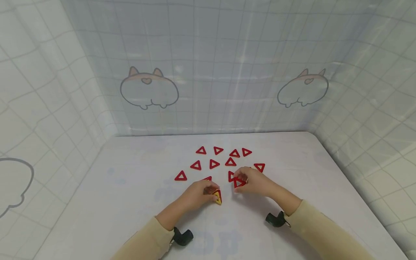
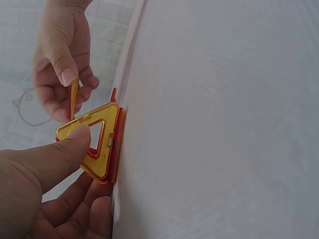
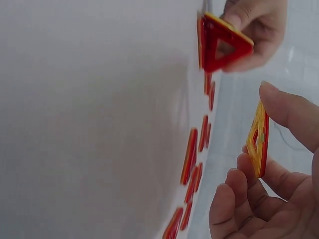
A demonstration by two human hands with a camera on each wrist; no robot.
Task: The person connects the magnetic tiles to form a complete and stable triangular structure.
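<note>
My left hand pinches a triangular magnetic tile between thumb and fingers. It has one yellow face and one red face, with a triangular hole. A second red tile stands along its edge in the left wrist view, close by the white table. To the right, my right hand holds another red-and-yellow triangular tile by its edges, thumb on one end and fingertips at the other. In the head view, this hand partly covers a red triangle lying beyond it. My left hand overlaps another red triangle.
Several red triangular tiles lie spread over the table's middle, among them one at the left and one at the right. White gridded sheeting rises behind the table and at both sides. Dark devices sit on both wrists.
</note>
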